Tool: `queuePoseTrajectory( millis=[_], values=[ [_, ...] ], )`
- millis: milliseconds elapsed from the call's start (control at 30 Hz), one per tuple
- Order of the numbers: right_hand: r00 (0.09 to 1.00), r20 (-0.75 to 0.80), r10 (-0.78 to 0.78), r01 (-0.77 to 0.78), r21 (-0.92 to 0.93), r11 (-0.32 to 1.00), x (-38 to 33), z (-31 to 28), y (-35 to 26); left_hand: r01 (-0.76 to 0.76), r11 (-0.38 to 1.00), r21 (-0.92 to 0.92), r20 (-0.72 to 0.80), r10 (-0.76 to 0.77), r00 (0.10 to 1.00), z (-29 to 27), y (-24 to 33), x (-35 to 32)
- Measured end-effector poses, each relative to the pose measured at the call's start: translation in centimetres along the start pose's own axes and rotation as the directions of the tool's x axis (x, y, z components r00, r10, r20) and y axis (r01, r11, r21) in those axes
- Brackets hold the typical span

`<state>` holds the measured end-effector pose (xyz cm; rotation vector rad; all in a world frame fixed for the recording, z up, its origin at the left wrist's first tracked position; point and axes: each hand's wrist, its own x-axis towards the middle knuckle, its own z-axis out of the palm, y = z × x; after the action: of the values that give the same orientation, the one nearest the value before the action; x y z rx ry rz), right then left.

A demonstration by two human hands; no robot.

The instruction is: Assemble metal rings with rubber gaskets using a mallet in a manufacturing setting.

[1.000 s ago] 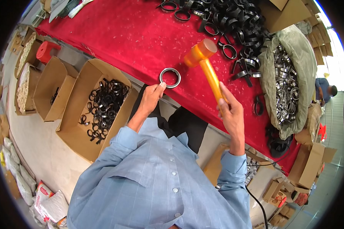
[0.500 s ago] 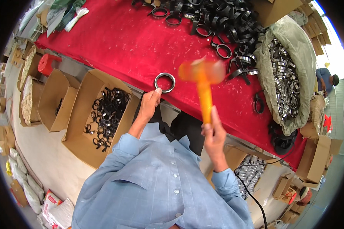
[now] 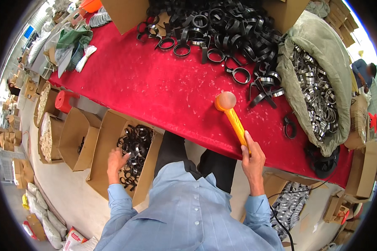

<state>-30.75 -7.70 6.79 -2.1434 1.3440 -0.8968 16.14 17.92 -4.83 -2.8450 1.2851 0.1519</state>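
Below the bench's near edge, your left hand rests open in the box of rings; your right hand grips the mallet, awaiting another ring.

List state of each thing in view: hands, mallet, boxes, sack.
Left hand: down in the box, fingers on the black rings.
Right hand: closed on the mallet handle.
Mallet: orange, head resting on the red table.
Ring box: open, partly filled with black rings.
Next box: open, nearly bare.
Sack: open, full of metal rings.
Black clamps: loose heap at the far edge.
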Motion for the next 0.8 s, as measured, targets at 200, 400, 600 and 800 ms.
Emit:
queuePoseTrajectory(
  millis=[200,400,600,800],
  values=[
    [0.998,0.053,0.044,-0.039,-0.095,0.995,1.0,0.1,-1.0,-0.293,0.770,-0.567,-0.304,0.135,0.943,-12.0,10.7,10.6],
    [0.989,0.087,0.122,-0.114,-0.092,0.989,1.4,-0.1,-0.9,-0.766,0.626,-0.150,-0.538,0.598,0.594,-14.0,26.3,27.0],
    [0.988,0.094,0.121,-0.111,-0.109,0.988,1.4,-0.1,-1.3,-0.736,0.650,-0.190,-0.391,0.637,0.664,-12.4,29.1,30.1],
    [0.996,0.047,0.077,-0.074,-0.062,0.995,0.8,-0.1,-0.3,-0.669,0.267,-0.694,-0.399,0.631,0.666,-13.9,26.6,19.3]
  ],
)
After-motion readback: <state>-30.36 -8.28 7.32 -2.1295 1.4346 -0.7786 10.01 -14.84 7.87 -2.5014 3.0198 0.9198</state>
